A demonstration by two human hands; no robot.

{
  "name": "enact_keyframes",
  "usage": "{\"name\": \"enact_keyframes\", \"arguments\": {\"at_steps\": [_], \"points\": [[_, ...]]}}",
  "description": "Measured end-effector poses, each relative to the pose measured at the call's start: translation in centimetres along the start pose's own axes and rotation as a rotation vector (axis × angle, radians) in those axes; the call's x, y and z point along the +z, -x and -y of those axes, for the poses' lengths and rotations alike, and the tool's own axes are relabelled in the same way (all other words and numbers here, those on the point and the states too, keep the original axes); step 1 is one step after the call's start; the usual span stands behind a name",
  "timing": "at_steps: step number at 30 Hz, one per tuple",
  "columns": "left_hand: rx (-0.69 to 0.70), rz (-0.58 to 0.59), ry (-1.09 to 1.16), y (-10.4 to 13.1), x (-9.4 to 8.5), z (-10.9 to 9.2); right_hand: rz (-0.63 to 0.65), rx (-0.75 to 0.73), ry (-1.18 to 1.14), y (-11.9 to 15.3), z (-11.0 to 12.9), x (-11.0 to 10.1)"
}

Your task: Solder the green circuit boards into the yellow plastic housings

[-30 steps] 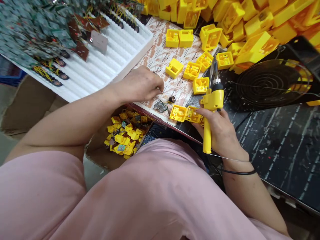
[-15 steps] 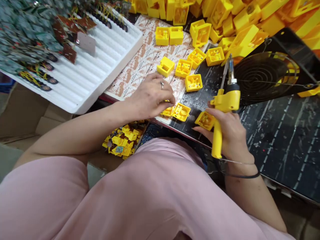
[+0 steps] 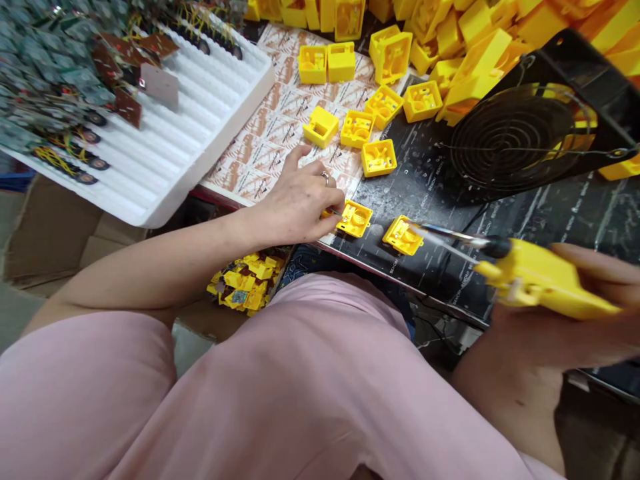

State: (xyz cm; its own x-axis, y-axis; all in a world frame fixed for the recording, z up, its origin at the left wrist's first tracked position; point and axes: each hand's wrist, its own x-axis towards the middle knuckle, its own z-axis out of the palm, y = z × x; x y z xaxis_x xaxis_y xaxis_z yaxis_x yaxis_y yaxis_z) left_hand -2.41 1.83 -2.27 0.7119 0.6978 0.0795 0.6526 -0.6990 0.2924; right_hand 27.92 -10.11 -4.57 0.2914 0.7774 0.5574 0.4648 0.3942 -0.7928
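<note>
My left hand rests at the table's front edge, thumb and forefinger pinched together beside a small open yellow plastic case. Whatever is between those fingertips is too small to make out. Partly under the same hand is another bit of yellow plastic. My right hand, somewhat blurred, grips a yellow soldering gun with a metal tip and a thin feed tube. Its tip points left, at a second open yellow case on the black table; whether they touch I cannot tell.
Several yellow cases stand beyond my left hand, with a large heap behind. A black fan leans at the right. On the left, a white foam tray carries circuit boards with wires. A box of yellow scraps sits below.
My right hand has let go of the right-hand case, which now lies on the table. The soldering gun has swung from upright to pointing left and moved right with the hand.
</note>
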Motion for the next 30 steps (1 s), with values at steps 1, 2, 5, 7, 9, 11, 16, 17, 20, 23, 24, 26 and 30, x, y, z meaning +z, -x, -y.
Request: {"name": "enact_keyframes", "arguments": {"at_steps": [1,2,5,7,9,11,16,17,20,23,24,26,30], "points": [[0.003,0.000,-0.005,0.0,0.0,-0.1,-0.081,-0.055,-0.012,0.2,0.2,0.2],[0.006,0.000,-0.009,0.0,-0.1,-0.1,-0.118,-0.110,-0.009,0.5,0.6,0.3],[0.009,0.008,-0.015,0.0,-0.2,-0.1,0.083,-0.159,0.024,1.0,1.7,0.4],[0.014,0.019,-0.026,-0.1,-0.2,0.0,0.211,-0.233,-0.009,0.9,2.3,0.5],[0.023,0.024,-0.040,-0.1,-0.1,0.1,0.274,-0.311,-0.029,0.6,2.7,0.8],[0.035,0.019,-0.051,-0.2,-0.1,0.1,0.308,-0.349,-0.006,0.2,3.1,1.3],[0.061,0.024,-0.072,-0.6,0.0,0.1,0.423,-0.360,0.131,-0.6,4.2,1.7],[0.065,0.031,-0.074,-0.6,-0.1,0.1,0.434,-0.367,0.137,-0.7,4.4,1.8],[0.069,0.050,-0.078,-0.8,-0.1,-0.1,0.486,-0.411,0.153,-1.2,4.5,1.9],[0.050,0.053,-0.063,-0.9,-0.2,-0.4,0.556,-0.477,0.164,-1.7,4.5,2.1],[0.040,0.057,-0.055,-1.0,-0.2,-0.5,0.566,-0.488,0.151,-1.9,4.6,2.0],[0.020,0.066,-0.043,-1.1,-0.3,-0.6,0.599,-0.482,0.128,-2.1,4.8,1.7],[0.019,0.075,-0.033,-1.1,-0.3,-0.6,0.642,-0.339,0.168,-1.9,4.7,0.5]]}}
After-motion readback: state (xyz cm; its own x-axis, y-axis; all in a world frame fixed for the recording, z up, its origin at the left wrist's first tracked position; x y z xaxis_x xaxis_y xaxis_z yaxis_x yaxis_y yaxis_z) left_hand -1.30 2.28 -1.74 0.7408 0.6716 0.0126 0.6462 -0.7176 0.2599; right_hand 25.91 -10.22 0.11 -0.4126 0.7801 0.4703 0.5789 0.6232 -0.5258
